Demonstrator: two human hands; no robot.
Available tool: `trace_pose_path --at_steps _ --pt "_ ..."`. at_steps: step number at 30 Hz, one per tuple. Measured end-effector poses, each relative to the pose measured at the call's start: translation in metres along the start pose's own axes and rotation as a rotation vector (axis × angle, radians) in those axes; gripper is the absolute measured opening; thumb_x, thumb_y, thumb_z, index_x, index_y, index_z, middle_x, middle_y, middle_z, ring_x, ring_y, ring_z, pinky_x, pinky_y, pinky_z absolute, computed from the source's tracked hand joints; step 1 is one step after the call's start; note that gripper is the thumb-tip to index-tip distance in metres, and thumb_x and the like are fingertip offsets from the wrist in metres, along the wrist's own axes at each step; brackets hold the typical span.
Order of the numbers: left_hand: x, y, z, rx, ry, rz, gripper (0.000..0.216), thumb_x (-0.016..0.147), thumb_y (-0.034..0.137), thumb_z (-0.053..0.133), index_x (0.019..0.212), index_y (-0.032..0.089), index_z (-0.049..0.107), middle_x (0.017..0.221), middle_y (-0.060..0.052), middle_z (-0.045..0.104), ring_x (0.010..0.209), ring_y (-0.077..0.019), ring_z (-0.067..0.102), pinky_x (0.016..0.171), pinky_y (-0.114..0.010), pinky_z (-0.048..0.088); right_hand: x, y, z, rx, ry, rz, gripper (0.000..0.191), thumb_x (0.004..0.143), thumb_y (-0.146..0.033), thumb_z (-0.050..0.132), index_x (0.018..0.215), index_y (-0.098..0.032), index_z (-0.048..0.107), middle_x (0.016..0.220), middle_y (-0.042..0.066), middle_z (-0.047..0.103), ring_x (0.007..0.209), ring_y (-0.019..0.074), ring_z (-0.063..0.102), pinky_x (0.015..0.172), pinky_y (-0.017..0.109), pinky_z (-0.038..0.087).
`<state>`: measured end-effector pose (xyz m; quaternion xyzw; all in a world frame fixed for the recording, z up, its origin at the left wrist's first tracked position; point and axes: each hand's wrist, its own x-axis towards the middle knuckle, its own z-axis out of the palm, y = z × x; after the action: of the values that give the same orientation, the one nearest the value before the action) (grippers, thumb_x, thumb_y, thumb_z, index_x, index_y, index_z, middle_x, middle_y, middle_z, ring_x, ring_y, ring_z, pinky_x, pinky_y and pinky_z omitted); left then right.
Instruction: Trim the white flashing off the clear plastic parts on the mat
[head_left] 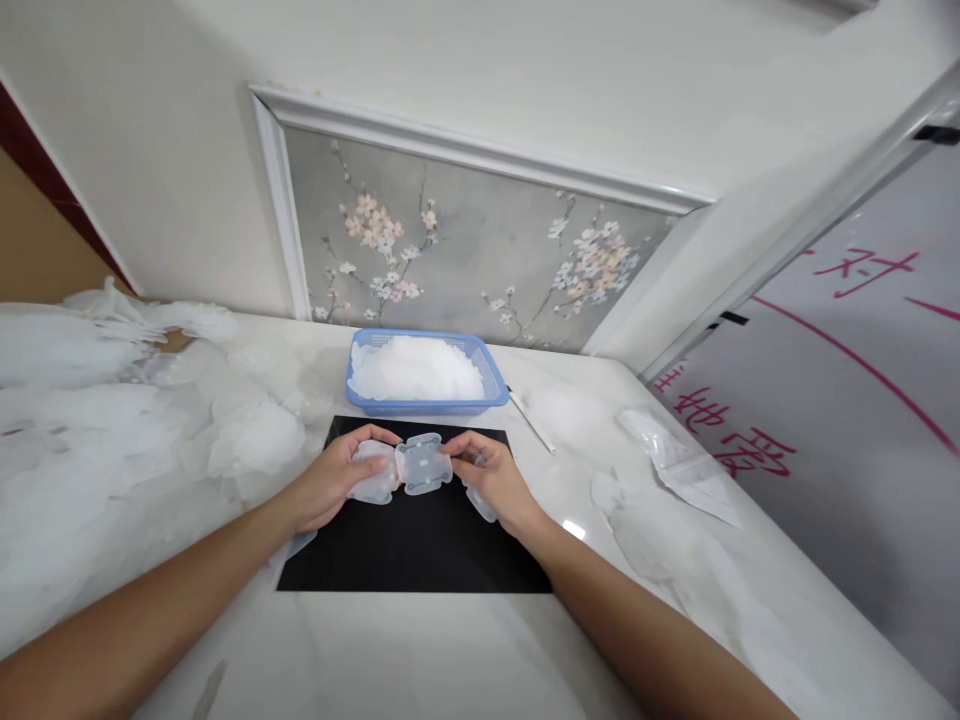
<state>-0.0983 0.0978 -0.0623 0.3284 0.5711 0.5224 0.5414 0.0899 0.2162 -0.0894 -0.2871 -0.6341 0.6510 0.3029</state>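
My left hand (330, 482) and my right hand (491, 480) meet over a black mat (412, 550) on the white table. Between them they grip a clear plastic piece (422, 463), squarish with rounded corners. The left fingers wrap another translucent piece (373, 480) beside it. A further clear piece (480, 503) shows under my right palm. Both hands are closed around the plastic.
A blue basket (420, 400) heaped with translucent white pieces stands just behind the mat. A large pile of the same pieces (135, 420) covers the table's left. Plastic bags (675, 460) and a thin white stick (531, 418) lie at right. A whiteboard (862, 400) leans at far right.
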Motion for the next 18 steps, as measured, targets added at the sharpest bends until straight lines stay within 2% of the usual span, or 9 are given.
trace_pose_path --at_steps 7,12,15,18 --pt "-0.0006 0.0000 -0.0005 -0.013 -0.020 -0.003 0.038 0.074 0.034 0.075 0.104 0.019 0.059 0.085 -0.005 0.072 0.076 -0.0184 0.069 0.066 -0.028 0.053 -0.0001 -0.0004 -0.0004 -0.053 0.037 0.004 0.017 0.068 -0.034 0.074 0.075 -0.021 0.066 0.064 -0.002 0.057 0.058 0.0124 0.048 0.056 0.026 0.039" --pt "0.0000 0.0001 -0.0019 -0.082 -0.026 -0.026 0.035 0.077 0.035 0.072 0.105 0.019 0.058 0.090 -0.008 0.074 0.084 -0.0224 0.070 0.073 -0.034 0.054 0.0008 -0.0018 -0.0011 0.053 0.088 0.058 0.032 0.068 -0.044 0.075 0.065 -0.021 0.053 0.059 -0.003 0.055 0.052 0.0099 0.046 0.049 0.023 0.037" --pt "-0.0002 0.0020 -0.0028 -0.118 -0.002 -0.053 0.036 0.074 0.024 0.066 0.108 0.019 0.057 0.089 -0.007 0.073 0.082 -0.0231 0.070 0.072 -0.035 0.054 0.0009 -0.0050 -0.0023 0.156 0.053 0.147 0.033 0.062 -0.041 0.079 0.076 -0.021 0.056 0.062 -0.004 0.060 0.047 0.0079 0.046 0.043 0.020 0.033" --pt "-0.0008 0.0028 -0.0052 -0.175 -0.006 -0.052 0.057 0.058 0.009 0.055 0.114 0.020 0.055 0.098 -0.006 0.071 0.086 -0.0243 0.069 0.073 -0.037 0.054 0.0013 -0.0075 -0.0040 0.218 0.008 0.212 0.040 0.060 -0.039 0.080 0.090 -0.021 0.060 0.067 -0.001 0.067 0.043 0.0080 0.047 0.040 0.020 0.032"
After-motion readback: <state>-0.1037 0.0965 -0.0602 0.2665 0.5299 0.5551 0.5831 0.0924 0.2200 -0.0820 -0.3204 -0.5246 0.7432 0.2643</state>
